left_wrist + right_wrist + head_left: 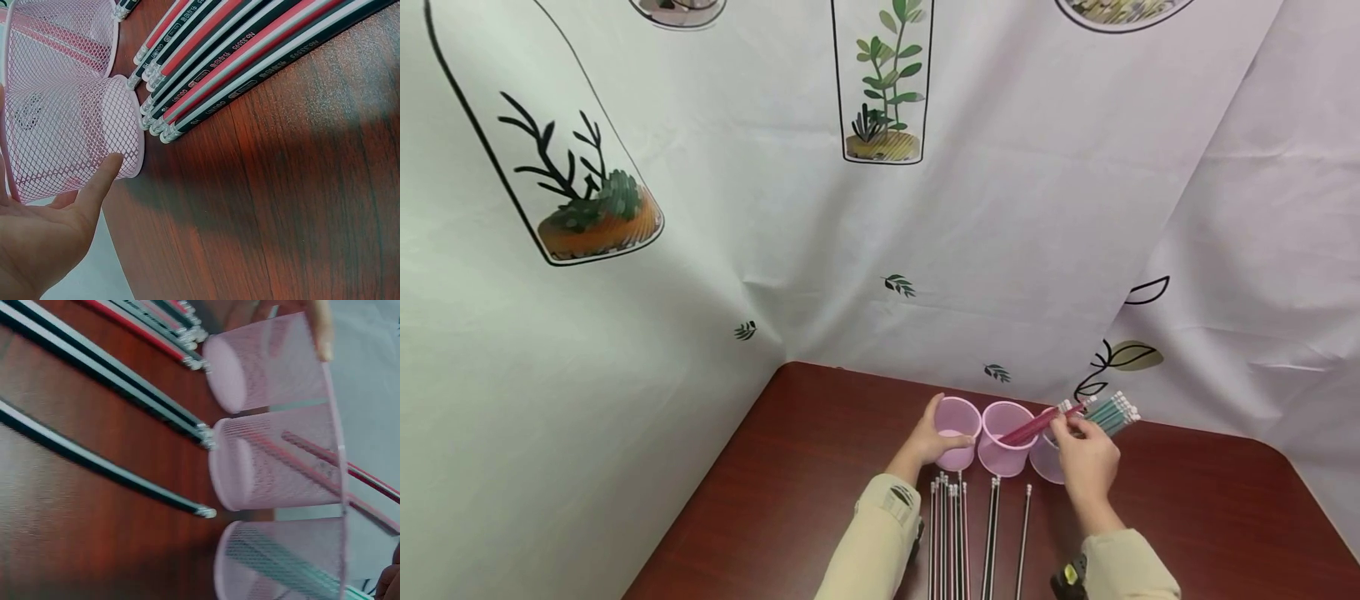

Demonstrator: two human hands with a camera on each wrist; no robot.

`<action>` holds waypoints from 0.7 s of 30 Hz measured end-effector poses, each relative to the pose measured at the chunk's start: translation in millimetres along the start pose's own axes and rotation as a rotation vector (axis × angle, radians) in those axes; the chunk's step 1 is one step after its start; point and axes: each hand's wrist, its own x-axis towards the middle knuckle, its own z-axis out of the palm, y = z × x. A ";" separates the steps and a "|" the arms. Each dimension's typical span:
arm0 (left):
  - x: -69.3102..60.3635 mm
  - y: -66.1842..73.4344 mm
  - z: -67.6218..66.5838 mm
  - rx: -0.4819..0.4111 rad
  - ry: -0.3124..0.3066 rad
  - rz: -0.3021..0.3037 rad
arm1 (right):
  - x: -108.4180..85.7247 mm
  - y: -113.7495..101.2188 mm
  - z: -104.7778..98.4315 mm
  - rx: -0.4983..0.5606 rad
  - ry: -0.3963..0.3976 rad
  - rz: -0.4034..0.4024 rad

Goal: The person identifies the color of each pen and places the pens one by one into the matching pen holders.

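Note:
Three pink mesh cups stand side by side. My left hand (925, 442) grips the left cup (957, 458), thumb and fingers spread around its wall; no pencils show inside it. Red pencils (1026, 431) lean rightward in the middle cup (1000, 462). Over the right cup (1047, 462), my right hand (1088, 467) pinches a red pencil near its eraser end. Teal pencils (1108, 414) lean out of the right cup, partly hidden by that hand. The right wrist view shows red pencils (369, 481) slanting from the middle cup (281, 462), with my right hand (390, 578) at the edge.
On the reddish-brown table (820, 467), several striped red and black pencils (951, 533) lie in front of the left cup. A pair of black pencils (992, 533) and a single one (1024, 533) lie to their right. Printed cloth (850, 233) hangs behind.

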 end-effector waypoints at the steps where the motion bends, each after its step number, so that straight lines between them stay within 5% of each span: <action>1: -0.2 -0.1 0.0 -0.002 0.000 0.000 | -1.9 3.1 0.6 -0.022 -0.031 0.014; 6: -1.4 1.4 -0.5 -0.014 -0.003 0.006 | -8.8 10.8 3.9 -0.141 -0.156 0.047; 21: -1.3 1.4 -0.3 -0.019 -0.008 -0.011 | -7.4 16.1 8.4 -0.267 -0.296 -0.039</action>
